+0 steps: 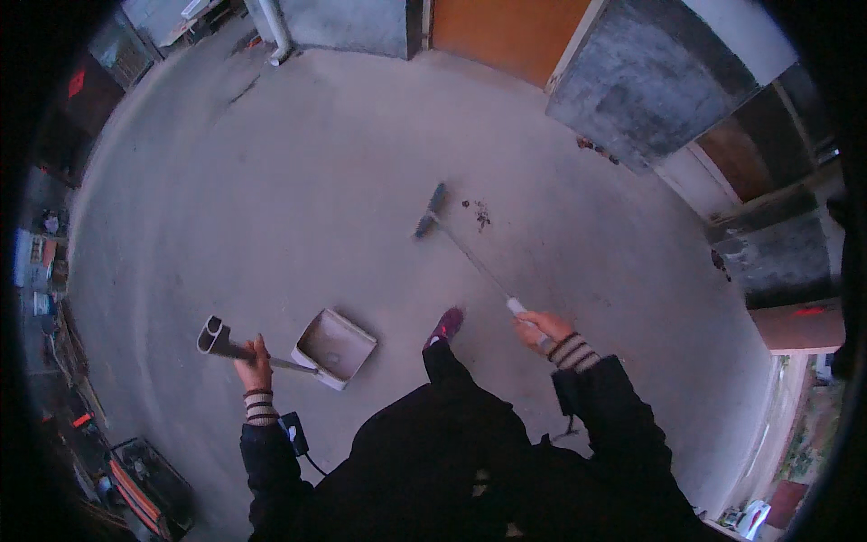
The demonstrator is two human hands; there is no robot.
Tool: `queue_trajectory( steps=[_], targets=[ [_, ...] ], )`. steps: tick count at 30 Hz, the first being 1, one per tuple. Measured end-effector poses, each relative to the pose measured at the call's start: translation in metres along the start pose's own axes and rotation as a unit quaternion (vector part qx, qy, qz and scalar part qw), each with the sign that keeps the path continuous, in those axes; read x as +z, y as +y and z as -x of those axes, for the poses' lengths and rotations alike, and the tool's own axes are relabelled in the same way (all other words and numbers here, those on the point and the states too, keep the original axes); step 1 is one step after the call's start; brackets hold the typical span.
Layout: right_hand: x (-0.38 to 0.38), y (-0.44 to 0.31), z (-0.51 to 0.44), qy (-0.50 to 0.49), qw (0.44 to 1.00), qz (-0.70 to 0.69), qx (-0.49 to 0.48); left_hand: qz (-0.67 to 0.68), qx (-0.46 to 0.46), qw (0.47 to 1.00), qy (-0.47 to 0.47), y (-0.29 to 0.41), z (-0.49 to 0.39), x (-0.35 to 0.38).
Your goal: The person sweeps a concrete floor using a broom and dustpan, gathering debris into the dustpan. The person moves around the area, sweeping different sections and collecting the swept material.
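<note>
My left hand (255,366) grips the upright handle of a long-handled dustpan (335,347). Its pale pan is below and to the right of that hand, close to the floor, with its wide mouth facing away from me. In my right hand (544,330) is the white grip of a broom (472,259), whose thin pole slants away to the upper left. The broom's dark bristle head (431,211) is at the floor. Just right of the head lies a small patch of dark debris (481,213), apart from the bristles.
A concrete floor (284,190) spreads around me, with my shoe (447,324) between broom and dustpan. An orange-brown door (508,34) and grey walls stand ahead. A white pipe (276,30) comes down at upper left. A black cart-like object (149,484) with orange edging sits at lower left.
</note>
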State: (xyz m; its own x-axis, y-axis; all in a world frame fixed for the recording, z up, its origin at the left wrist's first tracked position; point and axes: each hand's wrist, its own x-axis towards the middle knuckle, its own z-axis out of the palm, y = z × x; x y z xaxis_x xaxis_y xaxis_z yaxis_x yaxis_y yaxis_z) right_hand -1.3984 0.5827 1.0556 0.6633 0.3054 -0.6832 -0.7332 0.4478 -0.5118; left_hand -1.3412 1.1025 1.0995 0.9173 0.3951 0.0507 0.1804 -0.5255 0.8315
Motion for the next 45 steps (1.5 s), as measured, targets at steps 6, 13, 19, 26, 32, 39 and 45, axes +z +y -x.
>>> queue_trajectory(
  steps=[6,13,19,26,32,39,45],
  targets=[
    [0.004,-0.010,-0.051,-0.048,0.998,-0.008,0.025,-0.024,-0.017,1.000,-0.007,0.023,0.007,0.008],
    [-0.016,0.039,0.079,0.179,0.958,-0.212,0.068,-0.040,-0.011,0.999,-0.035,0.028,0.022,-0.003],
    [0.000,0.067,0.128,0.218,0.971,-0.099,0.021,-0.034,0.039,0.998,-0.044,0.035,0.009,-0.002],
    [0.039,0.070,0.128,0.088,0.979,-0.152,0.102,0.024,0.048,0.995,-0.079,0.037,0.002,0.007],
    [0.050,0.090,0.109,0.105,0.991,-0.045,0.075,0.010,0.052,0.993,-0.102,0.030,-0.001,-0.003],
    [0.014,0.088,0.165,0.283,0.925,-0.216,0.130,0.008,0.016,0.995,-0.095,0.007,0.008,-0.002],
    [0.062,0.008,0.135,0.184,0.975,0.053,0.109,-0.105,0.009,0.992,-0.071,0.001,-0.005,0.009]
  ],
)
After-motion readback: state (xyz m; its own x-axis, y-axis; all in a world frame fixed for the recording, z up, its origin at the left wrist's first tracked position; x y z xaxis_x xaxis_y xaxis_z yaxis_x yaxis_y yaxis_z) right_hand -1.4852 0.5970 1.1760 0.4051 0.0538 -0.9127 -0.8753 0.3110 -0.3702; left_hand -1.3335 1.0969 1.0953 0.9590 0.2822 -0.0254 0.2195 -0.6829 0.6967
